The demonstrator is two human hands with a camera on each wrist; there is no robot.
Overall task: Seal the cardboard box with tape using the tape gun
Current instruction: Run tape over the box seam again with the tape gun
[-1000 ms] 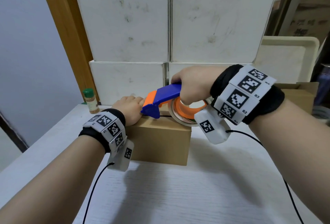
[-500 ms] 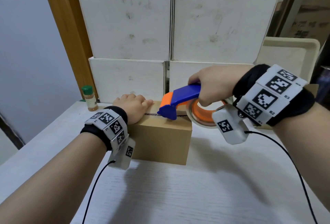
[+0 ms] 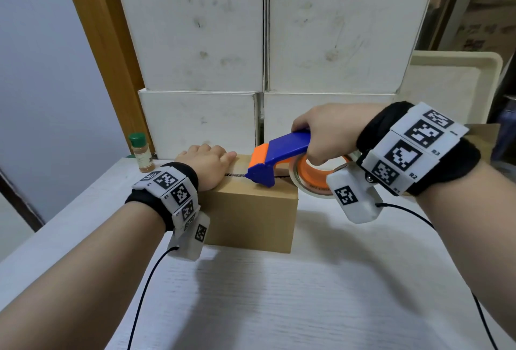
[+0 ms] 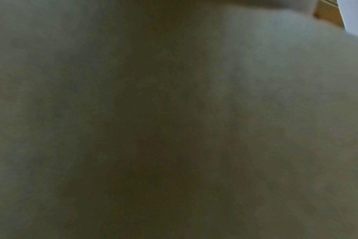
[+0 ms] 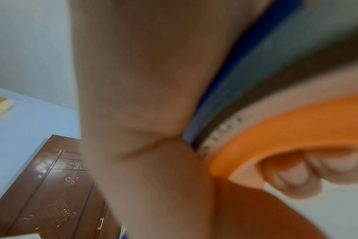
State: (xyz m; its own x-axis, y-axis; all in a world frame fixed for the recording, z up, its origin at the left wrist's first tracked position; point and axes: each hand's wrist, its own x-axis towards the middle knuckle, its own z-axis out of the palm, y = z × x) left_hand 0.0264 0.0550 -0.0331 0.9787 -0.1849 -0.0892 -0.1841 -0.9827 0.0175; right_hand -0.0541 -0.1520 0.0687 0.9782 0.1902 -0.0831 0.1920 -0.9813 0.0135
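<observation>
Firmly, right hand (image 3: 329, 131) around tape gun (image 3: 276, 157)

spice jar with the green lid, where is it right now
In the head view the spice jar stands at the table's far left edge, left of the cardboard box, near the wooden frame.

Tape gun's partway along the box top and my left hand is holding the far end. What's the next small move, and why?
Probably draw the tape gun on toward the box's right edge, nose pressed down. Your right hand grips its handle, its nose sits mid-seam on the cardboard box, and your left hand rests on the left end, steadying it.
</observation>
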